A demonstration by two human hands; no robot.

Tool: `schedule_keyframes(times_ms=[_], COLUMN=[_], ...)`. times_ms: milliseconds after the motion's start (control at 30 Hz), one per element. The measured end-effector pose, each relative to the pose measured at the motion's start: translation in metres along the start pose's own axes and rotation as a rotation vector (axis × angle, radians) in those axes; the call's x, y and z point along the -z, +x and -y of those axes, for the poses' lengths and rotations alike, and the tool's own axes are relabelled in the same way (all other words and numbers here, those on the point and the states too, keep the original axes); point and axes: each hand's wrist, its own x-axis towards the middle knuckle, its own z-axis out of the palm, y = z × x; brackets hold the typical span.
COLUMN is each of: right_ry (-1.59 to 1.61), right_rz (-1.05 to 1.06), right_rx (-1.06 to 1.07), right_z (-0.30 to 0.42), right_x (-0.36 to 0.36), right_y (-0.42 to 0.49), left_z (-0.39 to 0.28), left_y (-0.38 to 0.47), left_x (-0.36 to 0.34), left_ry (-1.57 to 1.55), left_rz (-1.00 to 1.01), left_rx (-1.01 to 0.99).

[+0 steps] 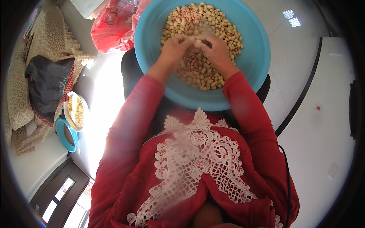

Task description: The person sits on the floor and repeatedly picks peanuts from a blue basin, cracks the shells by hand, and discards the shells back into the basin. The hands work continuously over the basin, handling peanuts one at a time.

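Note:
A large blue plastic basin [259, 57] rests on my lap, holding a heap of unshelled peanuts [212, 12] with pinkish-red shelled kernels [186, 12] among them. Over the middle of the heap, my left hand [178, 48] and my right hand [215, 48] meet at the fingertips. A small pale peanut [198, 42] shows between the thumb and forefinger of my right hand. The left thumb and forefinger pinch against its other side, where the fingers partly hide it. More red kernels [189, 61] lie below my hands, next to whole pods nearer me.
A red plastic bag [112, 31] sits left of the basin. Further left are a white bowl of yellowish grains [83, 99], a smaller blue basin [59, 134] and a patterned couch cover [47, 28] with a black cloth [48, 82] on it. A white wall [313, 148] stands at right.

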Motion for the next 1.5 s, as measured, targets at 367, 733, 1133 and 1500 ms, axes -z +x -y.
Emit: schedule_keyframes(times_ms=[367, 733, 1133, 1500], right_ry=[0.305, 0.464, 0.061, 0.197], right_rz=[-0.047, 0.015, -0.036, -0.056], right_rx=[0.005, -0.008, 0.041, -0.020], right_z=[-0.001, 0.006, 0.009, 0.001], right_x=[-0.009, -0.007, -0.007, -0.006], right_y=[0.001, 0.002, 0.001, 0.004], left_z=[0.005, 0.009, 0.005, 0.002], left_y=[0.002, 0.003, 0.001, 0.000], left_x=[0.007, 0.009, 0.008, 0.012], left_ry=[-0.243, -0.434, -0.258, -0.460], left_rz=[0.102, 0.156, 0.080, 0.209], left_rx=[0.102, 0.126, 0.124, 0.126])
